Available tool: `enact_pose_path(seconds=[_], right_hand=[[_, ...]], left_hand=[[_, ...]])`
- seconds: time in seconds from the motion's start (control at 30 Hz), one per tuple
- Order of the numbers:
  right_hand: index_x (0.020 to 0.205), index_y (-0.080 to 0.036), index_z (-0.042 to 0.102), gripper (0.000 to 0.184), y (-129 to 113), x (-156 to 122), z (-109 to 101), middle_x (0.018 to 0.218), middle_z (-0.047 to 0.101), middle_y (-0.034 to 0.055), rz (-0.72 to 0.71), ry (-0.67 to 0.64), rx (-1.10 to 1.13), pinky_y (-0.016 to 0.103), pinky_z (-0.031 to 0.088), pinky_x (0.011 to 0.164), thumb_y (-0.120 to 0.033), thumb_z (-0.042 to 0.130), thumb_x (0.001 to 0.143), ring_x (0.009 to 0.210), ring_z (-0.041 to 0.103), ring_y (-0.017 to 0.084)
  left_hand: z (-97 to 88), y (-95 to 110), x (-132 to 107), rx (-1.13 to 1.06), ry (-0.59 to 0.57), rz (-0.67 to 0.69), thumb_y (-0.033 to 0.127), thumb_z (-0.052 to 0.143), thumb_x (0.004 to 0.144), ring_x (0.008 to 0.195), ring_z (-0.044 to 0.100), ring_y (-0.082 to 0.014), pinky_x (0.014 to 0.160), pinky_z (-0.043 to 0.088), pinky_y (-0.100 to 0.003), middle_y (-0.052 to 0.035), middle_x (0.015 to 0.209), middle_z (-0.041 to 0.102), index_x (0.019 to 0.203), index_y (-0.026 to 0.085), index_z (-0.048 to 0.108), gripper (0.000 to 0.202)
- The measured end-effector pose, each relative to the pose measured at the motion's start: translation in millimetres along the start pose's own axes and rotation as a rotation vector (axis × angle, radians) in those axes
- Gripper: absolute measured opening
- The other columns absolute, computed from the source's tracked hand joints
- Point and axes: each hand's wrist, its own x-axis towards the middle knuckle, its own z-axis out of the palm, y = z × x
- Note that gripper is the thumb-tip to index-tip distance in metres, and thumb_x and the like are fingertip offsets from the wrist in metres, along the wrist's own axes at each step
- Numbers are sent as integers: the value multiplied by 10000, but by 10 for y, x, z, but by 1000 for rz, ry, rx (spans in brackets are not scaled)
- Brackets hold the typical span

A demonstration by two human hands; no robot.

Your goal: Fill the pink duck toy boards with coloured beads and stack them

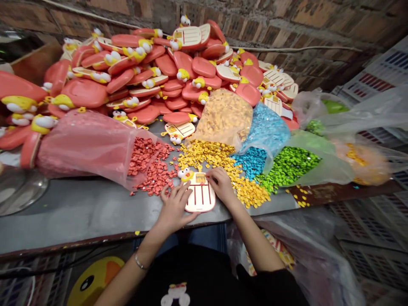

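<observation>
A cream duck-headed plastic board [199, 199] with red slots and a small printed label lies face up near the table's front edge. My left hand [174, 209] grips its left side, the fingers over the edge and the thumb along the lower corner. At the board's upper right, my right hand [221, 186] has its thumb and forefinger pinched together; whatever is between them is too small to make out. Loose red pieces [156, 182] lie beside my left hand. Yellow pieces [250, 192] are heaped just beyond my right hand.
Behind rises a pile of red-backed duck boards [172, 66] against a brick wall. Open bags spill pieces: a red bag [86, 144], a yellow bag [225, 114], a blue bag [267, 125] and a green bag [331, 155]. A metal dish [30, 197] stands at left.
</observation>
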Motion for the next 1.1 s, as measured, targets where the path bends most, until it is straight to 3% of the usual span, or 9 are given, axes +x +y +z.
enact_pose_path(seconds=[0.23, 0.5, 0.63, 0.83, 1.03, 1.1], right_hand=[[871, -202, 695, 166, 3, -142, -11, 898, 660, 86, -48, -21, -123, 399, 470, 792, -186, 536, 919, 895, 558, 234], [861, -202, 697, 159, -65, -285, -41, 786, 592, 57, 23, -78, -5, 350, 470, 726, -183, 545, 903, 811, 562, 215], [860, -218, 700, 181, -152, -199, 120, 822, 620, 54, 27, -108, 91, 346, 480, 749, -133, 541, 877, 819, 584, 205], [796, -196, 691, 194, -325, -25, 421, 768, 597, 48, -98, -189, 57, 327, 454, 731, -103, 538, 868, 779, 557, 195], [758, -212, 672, 176, -419, -51, 242, 743, 625, 7, -202, -416, 236, 312, 452, 775, -97, 572, 844, 767, 582, 166], [792, -217, 665, 152, -453, -47, 204, 783, 634, 4, -176, -430, 293, 316, 460, 800, -110, 573, 847, 799, 592, 167]], left_hand=[[71, -34, -13, 22, 30, -4, 486, 681, 771, 1203, 502, -345, 1048, 181, -554, -186, 1447, 444, 1326, 189, 449, 670], [109, -63, -31, -19, 78, 5, 485, 717, 752, 1317, 415, -348, 1047, 193, -509, -229, 1472, 379, 1408, 203, 280, 837], [94, -66, -32, -52, 82, 10, 469, 740, 731, 1313, 427, -335, 1022, 244, -469, -226, 1453, 404, 1418, 207, 253, 882], [100, -82, -42, -59, 107, 24, 460, 764, 721, 1312, 435, -320, 1009, 272, -453, -227, 1457, 398, 1441, 208, 180, 961], [124, -102, -47, -77, 164, 42, 497, 746, 740, 1325, 425, -320, 1010, 281, -457, -245, 1441, 405, 1423, 196, 189, 932], [132, -103, -46, -87, 170, 46, 484, 748, 742, 1328, 424, -320, 1018, 279, -460, -246, 1443, 402, 1431, 195, 164, 949]])
